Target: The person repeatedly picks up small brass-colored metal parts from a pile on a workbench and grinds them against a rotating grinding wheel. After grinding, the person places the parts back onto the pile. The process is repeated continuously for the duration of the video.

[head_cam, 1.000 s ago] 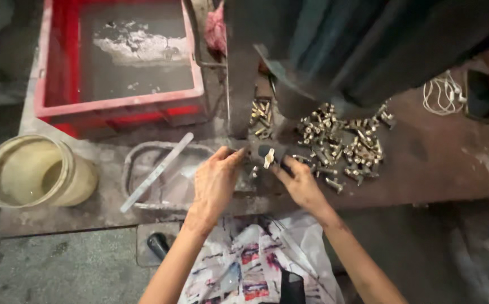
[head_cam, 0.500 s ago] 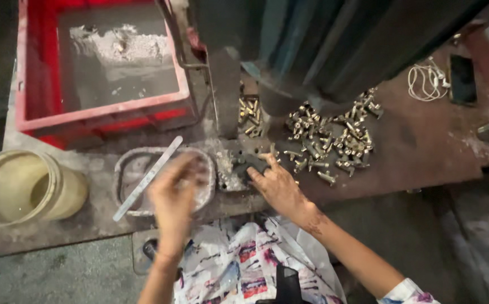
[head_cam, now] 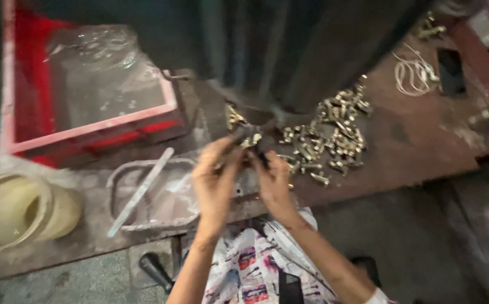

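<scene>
My left hand [head_cam: 215, 183] and my right hand [head_cam: 272, 183] meet at the base of a dark machine [head_cam: 289, 50], fingers pinched around a small brass part [head_cam: 250, 139] under it. The picture is blurred, so which hand grips the part is unclear. A heap of small brass fittings [head_cam: 329, 138] lies on the rusty metal bench [head_cam: 413, 141] just right of my right hand. My forearms reach up from a printed cloth [head_cam: 256, 264] over my lap.
A red plastic crate [head_cam: 87, 132] with a grey sheet inside stands at the back left. A shallow metal tray [head_cam: 149, 194] with a flat metal strip [head_cam: 140, 191] lies left of my hands. A cream tub [head_cam: 19, 211] sits far left. White cord [head_cam: 410, 76] and a dark phone [head_cam: 450, 70] lie far right.
My left hand has come back from the metal tray to the machine base, joining my right hand. The camera has swung, shifting the whole scene to the right.
</scene>
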